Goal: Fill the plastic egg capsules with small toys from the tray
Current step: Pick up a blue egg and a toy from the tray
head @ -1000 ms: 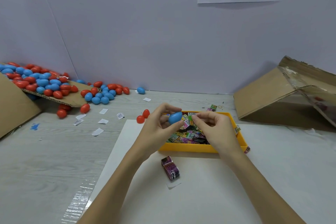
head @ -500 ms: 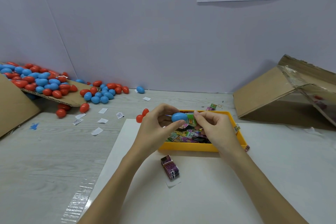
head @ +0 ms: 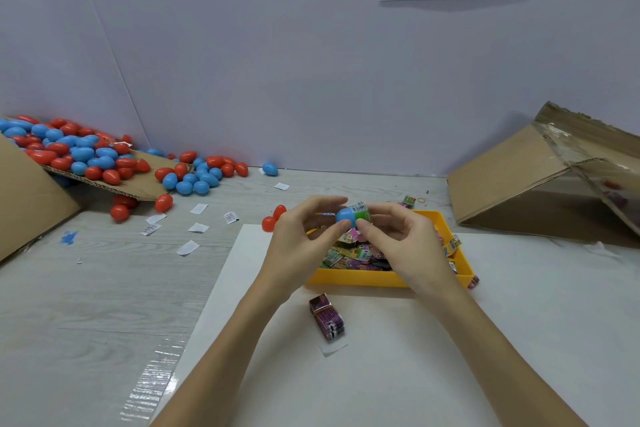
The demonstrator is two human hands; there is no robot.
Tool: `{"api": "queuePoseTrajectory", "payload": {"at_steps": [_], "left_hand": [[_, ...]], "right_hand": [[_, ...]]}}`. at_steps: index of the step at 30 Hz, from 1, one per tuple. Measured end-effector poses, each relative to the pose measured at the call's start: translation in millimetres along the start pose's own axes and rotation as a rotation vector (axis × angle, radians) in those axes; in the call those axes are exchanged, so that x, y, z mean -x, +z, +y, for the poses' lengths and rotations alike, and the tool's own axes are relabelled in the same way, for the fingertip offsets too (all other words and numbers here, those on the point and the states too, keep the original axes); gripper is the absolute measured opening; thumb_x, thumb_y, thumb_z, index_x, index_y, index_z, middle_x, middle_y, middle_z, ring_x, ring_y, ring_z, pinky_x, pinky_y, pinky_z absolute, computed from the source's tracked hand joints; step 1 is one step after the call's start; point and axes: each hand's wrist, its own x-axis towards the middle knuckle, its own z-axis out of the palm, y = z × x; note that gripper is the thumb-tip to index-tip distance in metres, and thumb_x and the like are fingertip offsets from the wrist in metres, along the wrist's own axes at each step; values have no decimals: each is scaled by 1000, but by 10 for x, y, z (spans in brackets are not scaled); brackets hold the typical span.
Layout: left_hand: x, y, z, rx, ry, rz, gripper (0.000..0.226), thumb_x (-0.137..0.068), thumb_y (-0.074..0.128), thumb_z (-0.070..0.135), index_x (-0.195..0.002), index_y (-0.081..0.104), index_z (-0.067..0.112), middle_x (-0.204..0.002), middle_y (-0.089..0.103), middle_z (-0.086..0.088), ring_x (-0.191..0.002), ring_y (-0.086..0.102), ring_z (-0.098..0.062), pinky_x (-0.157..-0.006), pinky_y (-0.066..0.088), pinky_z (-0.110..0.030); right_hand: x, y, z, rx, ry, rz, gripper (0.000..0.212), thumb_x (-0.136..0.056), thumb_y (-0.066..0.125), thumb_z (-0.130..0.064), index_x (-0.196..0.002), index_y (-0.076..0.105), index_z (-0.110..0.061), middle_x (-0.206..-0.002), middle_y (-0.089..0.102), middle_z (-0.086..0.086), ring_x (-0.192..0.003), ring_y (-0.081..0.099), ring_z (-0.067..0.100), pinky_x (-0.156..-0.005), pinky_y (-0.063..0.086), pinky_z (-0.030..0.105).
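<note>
Left hand (head: 301, 246): grip curled round the blue egg half (head: 344, 216), thumb and fingertips pinching it above the tray's far-left part
Right hand (head: 403, 243): grip pinching a small wrapped toy (head: 360, 212), green and white, pressed against the open end of the blue egg half
Yellow tray (head: 388, 278): on the white sheet (head: 381, 357), centre of the worktop (head: 86, 288); held a heap of small wrapped toys (head: 353, 255)
Loose purple toy packet (head: 327, 319): on the white sheet, just near of the tray
Red egg pieces (head: 272, 218): two, just left of the left hand, at the sheet's far-left corner
Egg pile (head: 79, 156): red and blue, far left, spilling off a cardboard flap (head: 138, 184)
Cardboard box (head: 540, 184): far right, tipped on its side
Paper slips (head: 197, 218): scattered on the worktop, left of the sheet
</note>
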Motion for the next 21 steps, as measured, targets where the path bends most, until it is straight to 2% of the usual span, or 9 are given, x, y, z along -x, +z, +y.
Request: {"api": "queuePoseTrajectory", "payload": {"at_steps": [2,8,15,21], "left_hand": [[-3,-9,10,50,-12,-6,41,-90,79,13,-128,66,21,-109,75,13,-106,72,-7,-87,59,-22],[-4,-1,28,87,12,-23,48,-89,78,6,-132,60,16,-113,75,8,-109,72,-8,-89,57,-18],[1,-9,30,89,40,-36,44,-90,77,8,-131,62,16,-115,75,10,-111,71,-8,-92,56,-19],[25,13,32,58,105,-7,30,-91,75,5,-120,72,12,-114,76,9,-109,72,-8,-91,58,-21]], "right_hand": [[5,7,-14,-54,12,-2,24,-91,77,-20,-113,72,-26,-101,78,-3,-91,76,11,-76,62,26],[40,31,-66,-143,16,50,15,-92,75,-20,-103,72,-30,-95,79,-3,-82,75,8,-67,56,16],[40,26,-54,-79,-16,39,17,-91,76,-22,-108,75,-25,-97,79,-2,-93,75,11,-78,62,27],[41,18,-49,-88,-5,24,22,-93,73,-24,-115,76,-23,-99,79,-5,-96,75,10,-79,61,25]]}}
